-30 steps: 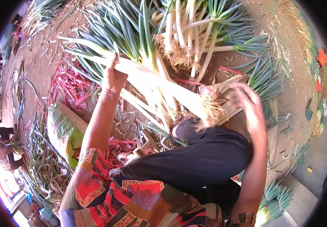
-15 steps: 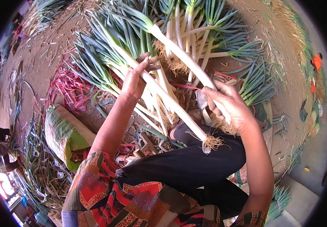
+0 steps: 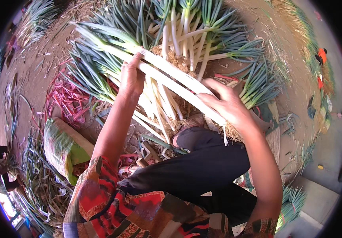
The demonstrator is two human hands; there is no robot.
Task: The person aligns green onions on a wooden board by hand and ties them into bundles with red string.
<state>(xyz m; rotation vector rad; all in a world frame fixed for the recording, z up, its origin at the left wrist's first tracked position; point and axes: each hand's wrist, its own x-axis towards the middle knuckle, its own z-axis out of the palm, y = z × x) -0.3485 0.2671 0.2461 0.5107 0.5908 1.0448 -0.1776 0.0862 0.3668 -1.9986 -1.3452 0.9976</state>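
Note:
Two long green onions (image 3: 183, 92) lie side by side across my lap, slanting from leaves at the upper left to roots at the lower right. My left hand (image 3: 132, 75) is closed around them where white turns to green. Near the root end, my right hand (image 3: 228, 103) wraps over the white stalks, slightly smeared by motion; some of its fingers are hidden. Under them, a loose row of other green onions (image 3: 155, 107) lies on the ground with roots toward me. Beyond is a larger pile of green onions (image 3: 191, 35).
Red plastic strips (image 3: 70, 97) lie tangled on the left, above a green and white sack (image 3: 62, 142). Leaf scraps (image 3: 44, 178) cover the ground at the lower left. A green onion bundle (image 3: 294, 204) lies at the lower right. A long row of onions (image 3: 298, 31) lines the far right.
My right hand has brought its onion down and left, alongside the one in my left hand. My left fingers, spread before, now close around both. The view has shifted slightly.

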